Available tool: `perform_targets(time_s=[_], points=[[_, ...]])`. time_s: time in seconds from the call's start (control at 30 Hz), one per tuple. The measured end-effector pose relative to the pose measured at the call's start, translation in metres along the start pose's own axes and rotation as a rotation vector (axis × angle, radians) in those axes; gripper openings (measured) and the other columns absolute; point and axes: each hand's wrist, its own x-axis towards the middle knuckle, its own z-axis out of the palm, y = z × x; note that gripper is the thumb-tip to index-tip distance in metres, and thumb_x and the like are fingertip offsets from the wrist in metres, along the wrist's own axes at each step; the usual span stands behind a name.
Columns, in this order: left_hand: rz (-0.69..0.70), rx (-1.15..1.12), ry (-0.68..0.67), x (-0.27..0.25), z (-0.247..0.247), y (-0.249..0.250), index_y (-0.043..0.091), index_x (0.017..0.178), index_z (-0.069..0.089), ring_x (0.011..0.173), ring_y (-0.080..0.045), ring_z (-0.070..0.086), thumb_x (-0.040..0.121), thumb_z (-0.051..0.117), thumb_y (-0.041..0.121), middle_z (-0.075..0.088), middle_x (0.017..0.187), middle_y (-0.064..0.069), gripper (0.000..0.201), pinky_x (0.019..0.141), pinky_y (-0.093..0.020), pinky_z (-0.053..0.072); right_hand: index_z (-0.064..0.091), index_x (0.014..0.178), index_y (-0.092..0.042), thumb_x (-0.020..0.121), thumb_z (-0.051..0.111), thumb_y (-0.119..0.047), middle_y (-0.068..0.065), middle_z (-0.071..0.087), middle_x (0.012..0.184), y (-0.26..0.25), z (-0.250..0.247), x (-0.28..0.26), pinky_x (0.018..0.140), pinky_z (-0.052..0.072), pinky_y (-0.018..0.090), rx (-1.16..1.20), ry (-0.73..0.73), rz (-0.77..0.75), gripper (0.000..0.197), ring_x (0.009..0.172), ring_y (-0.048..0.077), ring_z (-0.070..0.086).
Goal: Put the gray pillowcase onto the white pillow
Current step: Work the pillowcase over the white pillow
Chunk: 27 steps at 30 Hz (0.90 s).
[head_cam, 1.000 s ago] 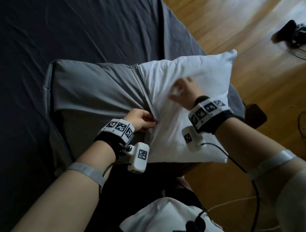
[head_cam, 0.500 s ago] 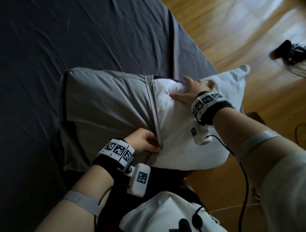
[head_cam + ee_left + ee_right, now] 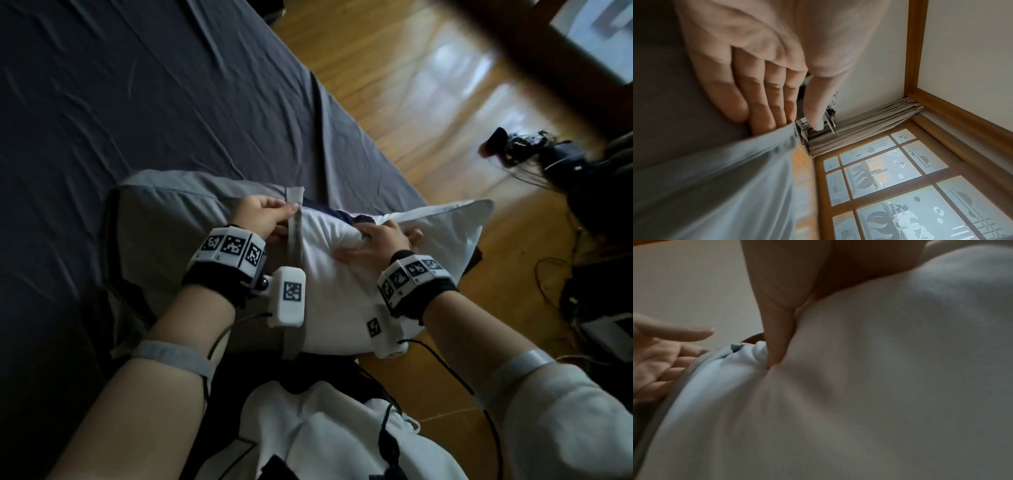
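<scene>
The gray pillowcase covers the left half of the white pillow, which lies across the bed's edge with its right half bare. My left hand is at the far end of the pillowcase's hem. Its fingers are tucked under the hem and the thumb lies over it. My right hand presses down on the bare pillow with spread fingers, just right of the hem. In the right wrist view its thumb dents the pillow, and the left hand shows beyond the hem.
A dark sheet covers the bed to the left and behind. Wooden floor lies to the right, with cables and dark devices on it. My white top fills the bottom. A patterned frosted window shows in the left wrist view.
My left hand has moved along the hem from its near end to its far end. My right hand stays pressed on the white pillow. The view has swung to the right.
</scene>
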Motion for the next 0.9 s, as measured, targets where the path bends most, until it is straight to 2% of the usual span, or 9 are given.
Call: perform_targets(time_s=[0.13,0.27,0.37,0.47,0.53,0.6,0.7,0.77,0.9], points=[[-0.045,0.126,0.003,-0.007,0.007,-0.001,0.012,0.075,0.059,0.037,-0.006,0.049,0.08,0.068,0.013,0.058,0.045,0.004,0.01,0.04,-0.015,0.039,0.058,0.113,-0.046,0.059,0.069,-0.063,0.005,0.053,0.117,0.007,0.013,-0.025,0.11,0.025,0.047,0.015,-0.016,0.019,0.058,0.119,0.026,0.041],[-0.059,0.096,-0.116,-0.022,0.006,-0.002,0.013,0.068,0.06,0.055,-0.013,0.049,0.087,0.057,0.005,0.059,0.049,0.002,0.021,0.054,-0.023,0.041,0.064,0.106,-0.044,0.063,0.07,-0.05,-0.003,0.068,0.108,0.001,0.012,-0.033,0.106,0.033,0.046,0.139,0.061,-0.025,0.045,0.116,0.02,0.052],[-0.025,-0.135,-0.104,-0.034,-0.011,0.012,0.017,0.07,0.058,0.052,-0.011,0.053,0.091,0.051,0.004,0.058,0.05,0.003,0.026,0.059,-0.024,0.044,0.071,0.092,-0.036,0.066,0.074,-0.043,-0.005,0.071,0.085,-0.01,-0.006,-0.04,0.091,0.043,0.031,0.276,0.154,-0.05,0.027,0.097,0.017,0.059],[0.026,-0.229,-0.116,-0.047,-0.019,0.023,0.018,0.073,0.059,0.048,-0.005,0.057,0.091,0.05,0.004,0.06,0.044,0.009,0.025,0.057,-0.02,0.049,0.066,0.06,-0.028,0.066,0.078,-0.034,-0.008,0.054,0.053,-0.026,-0.017,-0.049,0.065,0.038,0.026,0.453,0.199,-0.124,0.014,0.069,0.011,0.051],[0.07,-0.223,-0.201,-0.058,-0.012,0.027,0.015,0.077,0.06,0.057,-0.009,0.056,0.091,0.049,0.003,0.063,0.053,0.007,0.021,0.061,-0.021,0.05,0.071,0.068,-0.017,0.067,0.078,-0.022,-0.009,0.054,0.051,-0.044,-0.011,-0.057,0.059,0.04,0.027,0.519,0.199,-0.217,0.009,0.06,0.006,0.049],[0.111,-0.279,-0.271,-0.068,-0.005,0.031,0.009,0.081,0.06,0.054,-0.009,0.06,0.09,0.047,0.0,0.065,0.057,0.002,0.019,0.057,-0.019,0.053,0.073,0.077,-0.012,0.067,0.078,-0.018,-0.012,0.054,0.048,-0.058,-0.005,-0.058,0.057,0.038,0.023,0.495,0.218,-0.276,0.013,0.057,0.001,0.046],[0.203,-0.455,-0.244,-0.077,-0.016,0.051,0.009,0.082,0.058,0.049,-0.008,0.064,0.091,0.041,-0.003,0.068,0.056,0.002,0.022,0.051,-0.019,0.054,0.074,0.091,-0.013,0.065,0.081,-0.026,0.002,0.07,0.073,-0.072,-0.019,-0.051,0.066,0.042,0.023,0.525,0.314,-0.284,0.03,0.072,0.007,0.056],[0.307,-0.502,-0.235,-0.079,-0.032,0.07,0.011,0.082,0.061,0.055,-0.006,0.065,0.091,0.039,-0.002,0.069,0.059,0.005,0.027,0.055,-0.017,0.053,0.073,0.097,-0.015,0.066,0.08,-0.028,0.01,0.073,0.086,-0.085,-0.036,-0.048,0.07,0.044,0.024,0.528,0.395,-0.315,0.034,0.079,0.011,0.058],[0.478,-0.564,-0.255,-0.09,-0.054,0.093,0.019,0.06,0.074,0.062,-0.002,0.064,0.089,0.037,-0.007,0.069,0.063,0.009,0.053,0.066,-0.014,0.051,0.072,0.101,-0.014,0.069,0.078,-0.025,0.012,0.071,0.098,-0.116,-0.069,-0.058,0.076,0.04,0.022,0.46,0.499,-0.455,0.034,0.092,0.019,0.061]])
